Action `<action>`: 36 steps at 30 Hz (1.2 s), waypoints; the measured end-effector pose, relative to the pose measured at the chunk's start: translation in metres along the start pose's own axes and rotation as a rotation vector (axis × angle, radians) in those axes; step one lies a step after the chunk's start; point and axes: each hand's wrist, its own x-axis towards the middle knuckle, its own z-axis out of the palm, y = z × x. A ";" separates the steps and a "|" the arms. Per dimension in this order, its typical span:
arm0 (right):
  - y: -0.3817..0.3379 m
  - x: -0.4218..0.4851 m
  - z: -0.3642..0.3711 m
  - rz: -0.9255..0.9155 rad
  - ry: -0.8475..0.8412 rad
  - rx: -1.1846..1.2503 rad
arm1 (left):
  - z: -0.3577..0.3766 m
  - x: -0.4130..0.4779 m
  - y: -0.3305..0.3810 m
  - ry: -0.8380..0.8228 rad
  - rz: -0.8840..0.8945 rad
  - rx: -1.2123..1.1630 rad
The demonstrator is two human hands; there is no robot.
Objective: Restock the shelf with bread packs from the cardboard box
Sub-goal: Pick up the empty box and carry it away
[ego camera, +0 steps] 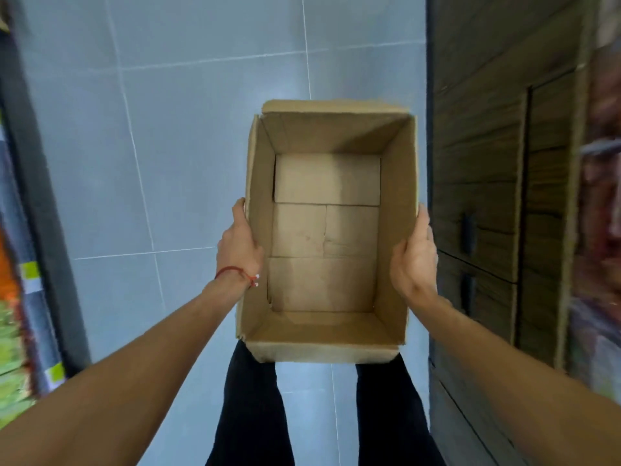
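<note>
Open cardboard box (pixel 327 230), empty, held upright

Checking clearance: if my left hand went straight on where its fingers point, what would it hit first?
The left hand would slide along the left wall of the box it holds. Beyond that only floor tiles show, so the way looks free, though depth is unclear.
</note>
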 end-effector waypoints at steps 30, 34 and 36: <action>0.097 -0.492 0.033 0.281 0.596 0.654 | -0.172 -0.286 -0.031 -0.146 0.993 0.493; 0.112 -0.550 0.052 0.379 0.752 0.725 | -0.157 -0.322 -0.022 -0.235 1.170 0.578; 0.117 -0.574 0.061 0.455 0.839 0.736 | -0.144 -0.341 -0.013 -0.262 1.266 0.626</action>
